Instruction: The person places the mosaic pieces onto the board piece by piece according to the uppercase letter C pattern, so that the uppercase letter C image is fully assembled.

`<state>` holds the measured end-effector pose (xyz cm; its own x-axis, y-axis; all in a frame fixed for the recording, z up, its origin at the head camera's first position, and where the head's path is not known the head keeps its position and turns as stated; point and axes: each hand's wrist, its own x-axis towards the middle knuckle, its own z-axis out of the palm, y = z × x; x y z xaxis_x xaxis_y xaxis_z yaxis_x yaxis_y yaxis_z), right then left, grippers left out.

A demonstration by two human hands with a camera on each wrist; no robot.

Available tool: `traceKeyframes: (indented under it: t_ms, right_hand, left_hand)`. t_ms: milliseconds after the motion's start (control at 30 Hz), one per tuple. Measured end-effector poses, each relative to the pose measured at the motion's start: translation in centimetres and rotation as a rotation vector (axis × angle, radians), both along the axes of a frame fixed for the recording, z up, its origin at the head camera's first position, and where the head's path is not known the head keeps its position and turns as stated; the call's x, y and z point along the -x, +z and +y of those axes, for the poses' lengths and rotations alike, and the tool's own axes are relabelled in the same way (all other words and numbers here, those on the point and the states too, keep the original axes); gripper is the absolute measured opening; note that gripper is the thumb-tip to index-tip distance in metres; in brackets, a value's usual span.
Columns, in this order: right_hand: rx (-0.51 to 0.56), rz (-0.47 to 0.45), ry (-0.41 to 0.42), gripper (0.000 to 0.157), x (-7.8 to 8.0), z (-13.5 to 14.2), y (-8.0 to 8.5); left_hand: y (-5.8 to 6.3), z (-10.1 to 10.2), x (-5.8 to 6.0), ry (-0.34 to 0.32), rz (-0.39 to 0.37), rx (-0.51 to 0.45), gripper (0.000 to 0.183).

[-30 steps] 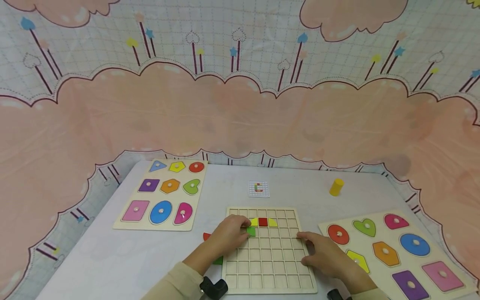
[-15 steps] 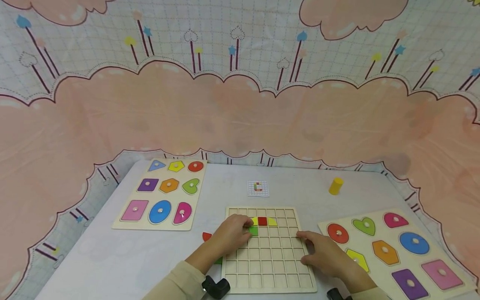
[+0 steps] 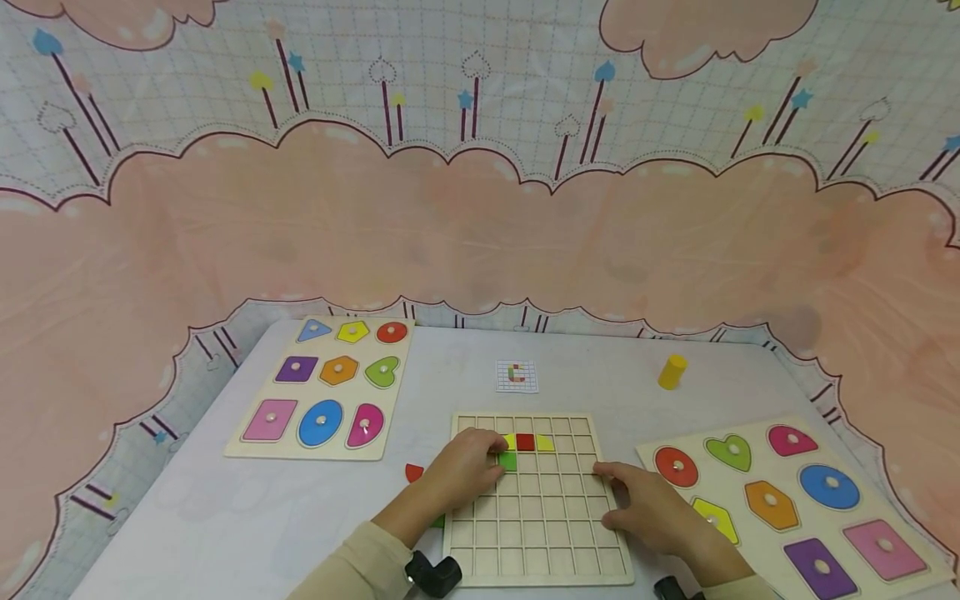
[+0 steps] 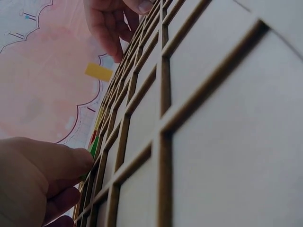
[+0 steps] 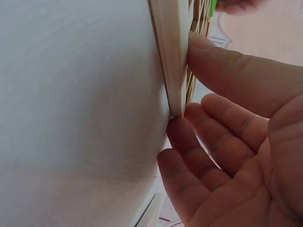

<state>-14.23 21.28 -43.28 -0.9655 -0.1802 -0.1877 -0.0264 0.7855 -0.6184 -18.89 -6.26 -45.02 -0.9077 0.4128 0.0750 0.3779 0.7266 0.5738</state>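
Note:
A pale wooden grid board lies on the table in the head view. In one of its upper rows are a red square tile and yellow tiles on either side. My left hand reaches over the board's left side and pinches a green square tile just below that row. The left wrist view shows the thumb against the green tile, fingers curled under. My right hand rests relaxed at the board's right edge, thumb and fingertips touching its side.
A pattern card lies beyond the board. A yellow cylinder stands at the back right. Knobbed shape puzzles lie at left and right. A red piece and a green piece show partly behind my left arm.
My left hand has shifted very slightly to the right at the green tile. The right hand stays at the board's edge.

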Motion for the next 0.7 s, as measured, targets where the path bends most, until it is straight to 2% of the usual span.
traceKeyframes:
  t_ms: [333,700]
  right_hand:
    - [-0.01,-0.001,-0.001,0.062,0.07,-0.05,-0.09]
    - [-0.022,-0.01,0.0,0.063,0.14,-0.1,-0.02]
  left_hand:
    - [0.05,-0.16,-0.08,0.007,-0.027,-0.021,0.028]
    - [0.7,-0.88,-0.19,0.03,-0.053,-0.047,0.028]
